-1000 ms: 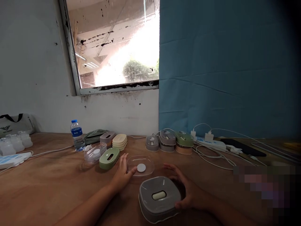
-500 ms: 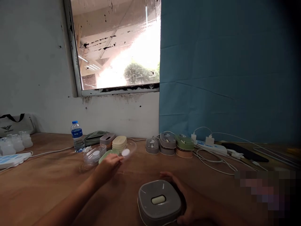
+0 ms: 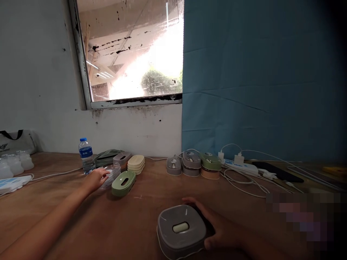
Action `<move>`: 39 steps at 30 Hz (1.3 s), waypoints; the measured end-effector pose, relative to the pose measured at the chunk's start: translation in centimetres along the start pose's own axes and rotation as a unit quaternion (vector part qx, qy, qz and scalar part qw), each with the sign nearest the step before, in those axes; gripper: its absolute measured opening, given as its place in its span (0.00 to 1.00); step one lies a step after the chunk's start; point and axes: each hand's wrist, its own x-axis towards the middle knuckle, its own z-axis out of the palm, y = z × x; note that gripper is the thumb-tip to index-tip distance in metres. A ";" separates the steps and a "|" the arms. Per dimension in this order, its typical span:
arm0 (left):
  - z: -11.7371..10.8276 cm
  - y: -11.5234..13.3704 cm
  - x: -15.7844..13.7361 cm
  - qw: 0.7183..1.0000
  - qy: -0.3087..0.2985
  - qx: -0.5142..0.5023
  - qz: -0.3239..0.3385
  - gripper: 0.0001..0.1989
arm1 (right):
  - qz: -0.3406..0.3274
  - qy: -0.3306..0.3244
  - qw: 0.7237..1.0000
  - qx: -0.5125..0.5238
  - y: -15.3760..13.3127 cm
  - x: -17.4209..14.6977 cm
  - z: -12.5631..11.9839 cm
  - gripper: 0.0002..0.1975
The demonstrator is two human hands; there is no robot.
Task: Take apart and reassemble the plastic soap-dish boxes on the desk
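A grey rounded-square box with a pale oval in the middle of its top stands near the table's front edge. My right hand curves around its right side, thumb at the front corner and fingers behind. My left hand is stretched out at the far left, fingers closed on a clear plastic lid among other clear pieces. Part of that lid is hidden by the hand. Just right of it lies a green slotted cover. Behind are a stack of cream trays and a grey-mauve slotted cover.
Grey boxes and a green box stand in stacks at the back. A water bottle stands behind my left hand. To the right lie a power strip, loose white cables and a black flat device.
My left hand has carried the clear lid leftward to the other clear pieces, uncovering the green cover. My right hand stays around the grey box. The view has shifted slightly.
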 end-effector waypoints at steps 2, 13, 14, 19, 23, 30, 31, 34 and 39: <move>0.3 -0.1 -0.1 1.000 -0.004 0.001 0.008 0.16 | 0.001 -0.001 1.000 -0.003 0.0 0.0 0.0 0.48; -0.4 7.1 -1.1 0.995 0.054 -0.050 0.074 0.20 | 0.012 0.003 0.998 -0.057 0.1 0.0 0.1 0.50; -0.5 9.0 -1.4 0.990 0.039 -0.087 0.101 0.18 | 0.013 0.006 0.998 -0.060 0.2 0.0 0.2 0.50; -1.5 19.1 -4.2 0.928 -0.128 -0.262 0.231 0.24 | -0.009 0.067 0.998 -0.013 0.6 0.1 0.6 0.47; -0.8 24.1 -6.0 0.890 -0.167 -0.328 0.270 0.34 | -0.058 0.145 0.985 0.073 0.8 0.2 0.7 0.43; 2.1 23.9 -5.5 0.833 -0.095 -0.500 0.217 0.21 | -0.046 0.202 0.967 0.147 0.7 0.7 1.3 0.42; 2.3 23.6 -5.5 0.826 -0.091 -0.517 0.205 0.20 | -0.037 0.198 0.968 0.151 0.7 0.9 1.4 0.42; 2.9 23.1 -5.5 0.823 -0.073 -0.541 0.159 0.15 | -0.006 0.200 0.968 0.152 0.8 1.1 1.4 0.40; 3.1 23.2 -5.6 0.826 -0.061 -0.556 0.074 0.13 | 0.032 0.209 0.967 0.145 1.1 1.3 1.2 0.37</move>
